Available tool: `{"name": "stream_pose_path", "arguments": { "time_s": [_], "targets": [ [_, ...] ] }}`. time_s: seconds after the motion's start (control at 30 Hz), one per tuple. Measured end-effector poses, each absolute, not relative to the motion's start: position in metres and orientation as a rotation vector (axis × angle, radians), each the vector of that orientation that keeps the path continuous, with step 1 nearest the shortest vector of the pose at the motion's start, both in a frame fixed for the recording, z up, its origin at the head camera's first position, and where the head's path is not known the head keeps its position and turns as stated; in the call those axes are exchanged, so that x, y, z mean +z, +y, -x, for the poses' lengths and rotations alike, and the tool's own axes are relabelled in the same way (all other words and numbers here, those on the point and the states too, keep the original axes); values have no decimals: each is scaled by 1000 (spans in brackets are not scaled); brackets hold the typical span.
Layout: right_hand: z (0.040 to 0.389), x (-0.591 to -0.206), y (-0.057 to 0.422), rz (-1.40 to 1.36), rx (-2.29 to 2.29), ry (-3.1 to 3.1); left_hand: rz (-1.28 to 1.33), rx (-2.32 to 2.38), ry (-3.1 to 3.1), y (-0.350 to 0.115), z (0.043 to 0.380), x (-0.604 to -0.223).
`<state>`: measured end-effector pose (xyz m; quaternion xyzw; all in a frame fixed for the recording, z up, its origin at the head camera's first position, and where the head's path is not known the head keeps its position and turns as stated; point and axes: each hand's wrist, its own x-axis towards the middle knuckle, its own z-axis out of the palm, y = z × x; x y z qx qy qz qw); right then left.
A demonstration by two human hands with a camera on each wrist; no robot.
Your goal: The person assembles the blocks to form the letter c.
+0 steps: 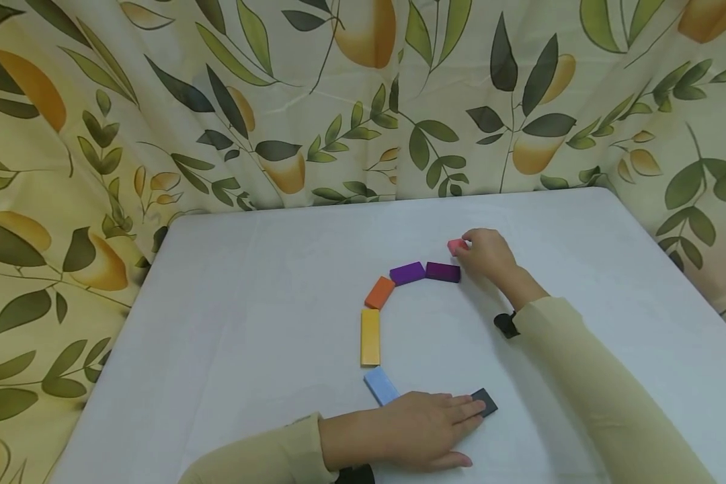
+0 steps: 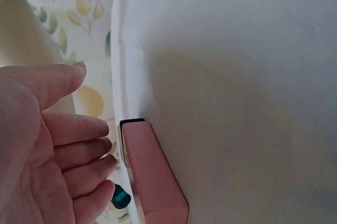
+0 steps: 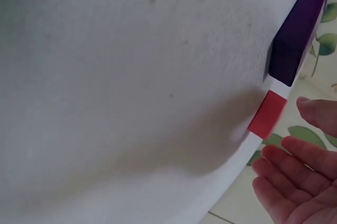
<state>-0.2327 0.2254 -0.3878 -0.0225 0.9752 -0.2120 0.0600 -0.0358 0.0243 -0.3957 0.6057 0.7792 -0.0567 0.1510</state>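
My left hand (image 1: 423,430) is held flat, palm down, its fingertips over a dark grey block (image 1: 487,402). Beside those fingers the left wrist view shows a pink block (image 2: 152,171), which the hand hides in the head view. My right hand (image 1: 490,255) is at the far part of the table, thumb and index finger at a small red-pink block (image 1: 456,246). Seen from the right wrist, the thumb and fingers stand apart, with a slight gap to that red block (image 3: 267,114). It lies just past the end of a dark purple block (image 1: 443,272).
A curved row continues with a violet block (image 1: 408,273), an orange block (image 1: 380,292), a yellow block (image 1: 370,337) and a light blue block (image 1: 381,386) partly behind the left hand. They lie on a white-covered table (image 1: 248,302); a leaf-patterned curtain (image 1: 351,101) hangs behind.
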Motion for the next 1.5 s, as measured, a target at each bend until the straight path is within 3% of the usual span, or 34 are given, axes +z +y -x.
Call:
{"name": "stream_pose_path", "arguments": {
  "time_s": [0.57, 1.5],
  "targets": [
    [240, -395, 224, 86, -560, 3013, -1717, -169, 2178, 29, 36, -399],
    [177, -381, 244, 190, -586, 2862, -1713, -155, 2182, 27, 38, -394]
  ]
}}
